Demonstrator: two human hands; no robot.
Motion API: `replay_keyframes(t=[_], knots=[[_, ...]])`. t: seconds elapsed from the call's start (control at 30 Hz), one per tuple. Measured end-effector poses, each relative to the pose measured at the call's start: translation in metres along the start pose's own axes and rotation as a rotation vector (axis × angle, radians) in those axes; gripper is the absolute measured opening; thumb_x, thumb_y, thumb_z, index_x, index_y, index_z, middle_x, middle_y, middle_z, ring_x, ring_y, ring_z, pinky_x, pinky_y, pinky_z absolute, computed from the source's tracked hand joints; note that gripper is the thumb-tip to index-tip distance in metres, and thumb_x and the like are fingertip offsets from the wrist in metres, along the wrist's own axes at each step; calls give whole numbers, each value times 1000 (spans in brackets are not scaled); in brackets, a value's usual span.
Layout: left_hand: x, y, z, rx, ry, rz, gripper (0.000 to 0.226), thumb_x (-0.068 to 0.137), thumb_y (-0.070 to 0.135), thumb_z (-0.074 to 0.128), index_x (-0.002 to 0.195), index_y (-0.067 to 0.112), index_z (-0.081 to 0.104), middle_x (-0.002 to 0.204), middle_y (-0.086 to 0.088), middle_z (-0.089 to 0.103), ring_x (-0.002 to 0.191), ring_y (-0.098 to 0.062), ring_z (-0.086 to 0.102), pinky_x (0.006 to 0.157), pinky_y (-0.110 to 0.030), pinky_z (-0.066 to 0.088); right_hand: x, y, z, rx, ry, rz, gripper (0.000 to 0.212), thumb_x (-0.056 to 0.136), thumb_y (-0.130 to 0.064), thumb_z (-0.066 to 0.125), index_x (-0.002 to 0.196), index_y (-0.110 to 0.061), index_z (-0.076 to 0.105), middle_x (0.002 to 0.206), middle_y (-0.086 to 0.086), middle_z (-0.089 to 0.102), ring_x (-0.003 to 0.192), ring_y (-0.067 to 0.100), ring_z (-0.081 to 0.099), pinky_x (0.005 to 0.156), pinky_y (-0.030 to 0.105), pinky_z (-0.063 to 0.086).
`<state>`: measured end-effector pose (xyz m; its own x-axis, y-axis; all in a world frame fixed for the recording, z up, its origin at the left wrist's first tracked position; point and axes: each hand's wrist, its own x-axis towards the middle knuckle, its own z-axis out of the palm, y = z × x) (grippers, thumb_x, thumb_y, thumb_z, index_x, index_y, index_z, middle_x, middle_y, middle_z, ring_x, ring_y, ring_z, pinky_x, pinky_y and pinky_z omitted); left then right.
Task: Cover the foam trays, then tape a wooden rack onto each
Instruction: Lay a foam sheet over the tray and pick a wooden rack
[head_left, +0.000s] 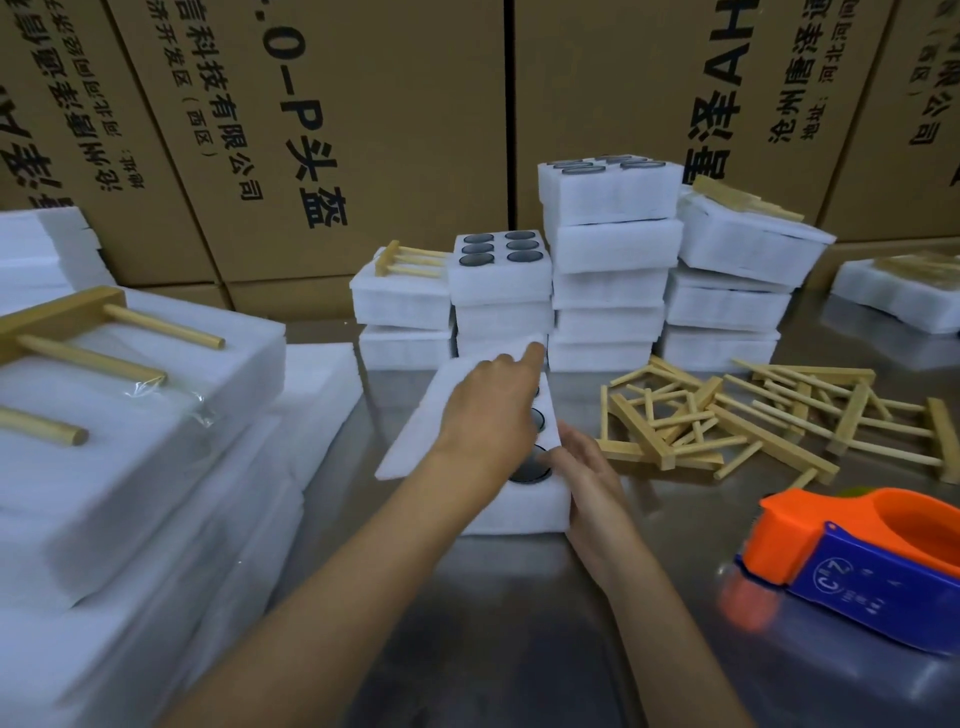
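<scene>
While we've got both hands mid-frame on the foam tray (524, 506), the steel table (519, 623) around it is pretty crowded. Our left hand (488, 410) lies flat, fingers straight, pressing the white foam cover sheet (415, 431) over the tray's dark round holes; our right hand (592, 488) rests with straight fingers against the tray's right edge. Loose wooden racks (727, 421) pile up center right, and an orange-and-blue tape dispenser (857, 561) sits lower right. Stacked foam trays (608, 270) stand behind, more foam stacks (130, 441) with a rack on top fill the left, and printed cardboard boxes (311, 130) wall off the back.
</scene>
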<state>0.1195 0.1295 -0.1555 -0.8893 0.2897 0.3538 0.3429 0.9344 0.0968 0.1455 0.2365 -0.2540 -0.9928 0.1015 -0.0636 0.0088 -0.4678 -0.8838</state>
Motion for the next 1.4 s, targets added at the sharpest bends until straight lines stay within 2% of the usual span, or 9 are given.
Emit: replay_keyframes(t=[0.17,0.33,0.5,0.67,0.8,0.97,1.1,1.23,1.4], knots=[[14,-7,6,-513,-227,-61,28,99,31,49,124,28,61,129,2,61,105,-18,58,82,-28,42,-1,-2,0,-158,155,-44,22,91,-20,59,109,-22,72,109,-2,73,104,15,67,91,35,54],[10,-79,12,-573,-300,-223,27,99,31,57,124,38,58,150,5,42,137,-18,40,103,-28,35,-3,-14,-11,-556,525,-590,23,84,0,60,95,-18,71,108,-12,68,111,11,57,94,22,44],[-34,-104,49,-1053,-224,-454,34,91,45,68,122,55,57,142,15,46,124,-10,50,99,-20,44,6,-7,-29,-1135,634,-463,59,81,3,53,138,-12,50,155,11,34,148,25,15,120,39,18],[-42,-91,62,-1258,-40,-631,60,89,43,71,142,42,44,133,11,54,116,-17,58,105,-41,48,6,-11,-36,-1047,713,-506,46,80,12,49,122,-6,58,117,13,55,125,25,39,100,23,30],[-43,-86,60,-1318,-43,-613,34,92,25,69,124,33,59,119,9,68,105,-15,66,97,-35,52,0,-26,-30,-909,761,-636,29,89,6,52,112,-5,65,109,3,56,117,27,52,98,25,36],[-45,-77,60,-1291,-20,-575,29,96,18,62,121,32,55,116,16,65,102,-3,62,81,-21,47,-21,-36,-1,-824,654,-988,24,91,-7,66,115,-9,70,109,-11,60,109,21,61,96,22,44],[-41,-76,60,-1260,-42,-650,51,102,29,53,150,18,43,149,3,48,135,-19,48,116,-34,34,-29,-7,42,-1057,386,-1058,31,87,-9,74,117,-3,69,108,6,70,103,22,63,95,22,48],[-44,-78,61,-1484,-83,-650,54,96,50,53,143,23,54,148,0,53,137,-12,46,120,-38,29,-32,16,68,-1153,165,-1066,39,90,-27,72,121,-5,68,120,4,69,112,20,63,94,31,51],[-47,-83,63,-1427,-98,-575,88,65,61,72,144,27,51,144,3,57,131,-18,53,114,-43,39,-28,5,44,-1075,385,-906,37,95,-35,50,123,-16,66,131,-1,62,125,20,51,103,43,41]])
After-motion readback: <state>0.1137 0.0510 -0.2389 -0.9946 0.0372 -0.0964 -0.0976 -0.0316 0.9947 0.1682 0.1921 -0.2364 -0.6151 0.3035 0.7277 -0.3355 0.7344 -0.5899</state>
